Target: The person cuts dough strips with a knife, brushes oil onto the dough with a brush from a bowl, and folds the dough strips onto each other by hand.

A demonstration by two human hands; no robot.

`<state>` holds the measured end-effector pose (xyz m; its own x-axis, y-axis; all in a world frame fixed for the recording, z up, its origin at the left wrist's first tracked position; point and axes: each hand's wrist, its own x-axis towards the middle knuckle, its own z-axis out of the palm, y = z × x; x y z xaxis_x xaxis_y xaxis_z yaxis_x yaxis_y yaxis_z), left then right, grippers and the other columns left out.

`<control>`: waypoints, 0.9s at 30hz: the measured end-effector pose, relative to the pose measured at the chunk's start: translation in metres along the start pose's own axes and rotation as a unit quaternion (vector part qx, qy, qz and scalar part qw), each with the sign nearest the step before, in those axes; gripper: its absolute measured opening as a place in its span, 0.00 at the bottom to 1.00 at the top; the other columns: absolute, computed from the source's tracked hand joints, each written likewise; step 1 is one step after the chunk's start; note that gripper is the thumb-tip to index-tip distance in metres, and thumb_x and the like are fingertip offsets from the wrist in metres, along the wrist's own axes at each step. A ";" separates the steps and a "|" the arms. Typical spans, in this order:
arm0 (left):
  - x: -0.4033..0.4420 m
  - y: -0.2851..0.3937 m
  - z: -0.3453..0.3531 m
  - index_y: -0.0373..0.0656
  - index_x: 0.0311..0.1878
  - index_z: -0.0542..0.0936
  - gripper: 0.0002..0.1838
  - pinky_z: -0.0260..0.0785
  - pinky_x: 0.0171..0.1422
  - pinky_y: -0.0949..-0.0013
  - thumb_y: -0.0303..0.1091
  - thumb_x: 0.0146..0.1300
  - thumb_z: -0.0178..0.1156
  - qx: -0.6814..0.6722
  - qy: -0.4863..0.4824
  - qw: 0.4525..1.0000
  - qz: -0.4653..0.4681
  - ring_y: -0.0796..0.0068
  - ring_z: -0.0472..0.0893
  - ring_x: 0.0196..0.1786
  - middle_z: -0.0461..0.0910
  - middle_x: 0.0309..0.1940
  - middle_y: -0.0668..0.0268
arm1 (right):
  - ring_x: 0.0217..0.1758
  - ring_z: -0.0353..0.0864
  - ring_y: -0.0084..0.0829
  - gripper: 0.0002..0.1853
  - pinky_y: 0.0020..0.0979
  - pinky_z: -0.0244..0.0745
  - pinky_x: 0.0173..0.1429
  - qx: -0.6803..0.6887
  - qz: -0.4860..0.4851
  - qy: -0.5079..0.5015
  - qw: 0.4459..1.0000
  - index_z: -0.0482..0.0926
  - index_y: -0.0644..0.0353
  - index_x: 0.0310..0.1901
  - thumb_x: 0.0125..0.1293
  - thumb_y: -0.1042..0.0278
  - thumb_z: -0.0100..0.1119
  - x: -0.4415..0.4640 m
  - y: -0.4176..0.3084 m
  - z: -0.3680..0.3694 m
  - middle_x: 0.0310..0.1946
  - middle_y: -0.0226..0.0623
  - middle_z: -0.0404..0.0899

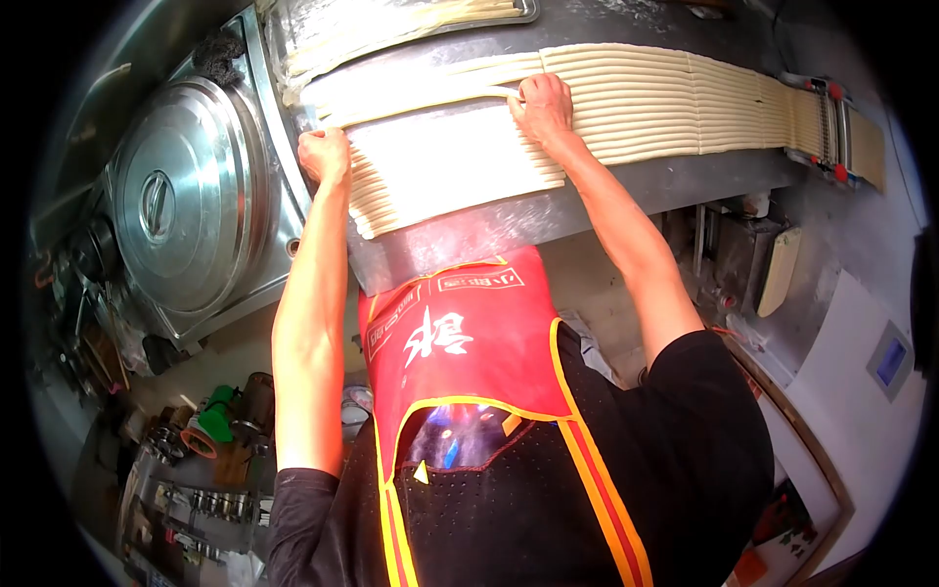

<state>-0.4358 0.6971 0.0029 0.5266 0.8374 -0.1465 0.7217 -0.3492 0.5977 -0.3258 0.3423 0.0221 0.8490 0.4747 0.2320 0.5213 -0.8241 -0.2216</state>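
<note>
A long pale dough strip (430, 101) stretches between my two hands, raised at the back of the worktop. My left hand (326, 155) pinches its left end, fingers closed. My right hand (544, 106) is closed on the other end, beside the long rows. Below the strip, many cut dough strips (455, 166) lie side by side, bleached by glare. To the right, a wide band of parallel dough strips (655, 103) runs to a roller-like cutter (829, 129) with red knobs. More dough (421, 76) lies behind the held strip.
A metal tray (528, 10) with dough strips sits at the back. At left, a large round steel lid (191, 196) covers a vessel on a steel stove-like unit (284, 186). The dark worktop (577, 210) ends just in front of my red apron (460, 333).
</note>
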 end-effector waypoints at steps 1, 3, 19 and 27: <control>-0.001 0.001 0.001 0.33 0.37 0.82 0.15 0.74 0.55 0.59 0.37 0.52 0.63 0.023 0.012 1.000 0.014 0.52 0.84 0.43 0.84 0.35 0.50 | 0.49 0.78 0.44 0.12 0.46 0.69 0.56 0.000 0.000 0.000 1.000 0.80 0.58 0.35 0.58 0.58 0.64 0.002 -0.002 0.000 0.36 0.42 0.82; -0.002 0.003 0.001 0.34 0.33 0.80 0.14 0.74 0.53 0.58 0.38 0.52 0.64 0.046 0.022 0.998 0.028 0.51 0.83 0.41 0.84 0.32 0.52 | 0.45 0.80 0.46 0.14 0.47 0.69 0.56 0.002 0.068 -0.105 0.992 0.81 0.58 0.34 0.58 0.55 0.64 0.005 -0.006 0.002 0.34 0.44 0.83; 0.006 -0.016 -0.020 0.36 0.40 0.81 0.08 0.76 0.44 0.74 0.19 0.57 0.59 -0.276 -0.167 0.941 0.099 0.78 0.81 0.38 0.82 0.35 0.66 | 0.53 0.80 0.43 0.13 0.43 0.73 0.60 0.215 0.120 -0.104 0.964 0.86 0.54 0.46 0.60 0.62 0.61 0.010 -0.049 0.027 0.42 0.41 0.86; 0.005 -0.017 -0.012 0.39 0.46 0.85 0.12 0.77 0.47 0.63 0.27 0.57 0.63 -0.076 -0.173 0.965 0.184 0.65 0.84 0.35 0.84 0.33 0.59 | 0.58 0.77 0.44 0.13 0.45 0.68 0.63 0.217 0.116 -0.118 0.962 0.86 0.52 0.44 0.59 0.64 0.59 0.021 -0.138 0.052 0.46 0.39 0.85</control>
<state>-0.4510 0.7122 0.0019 0.8723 0.4684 -0.1405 0.3965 -0.5093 0.7638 -0.3759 0.4819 0.0081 0.9161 0.3924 -0.0822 0.2584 -0.7347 -0.6273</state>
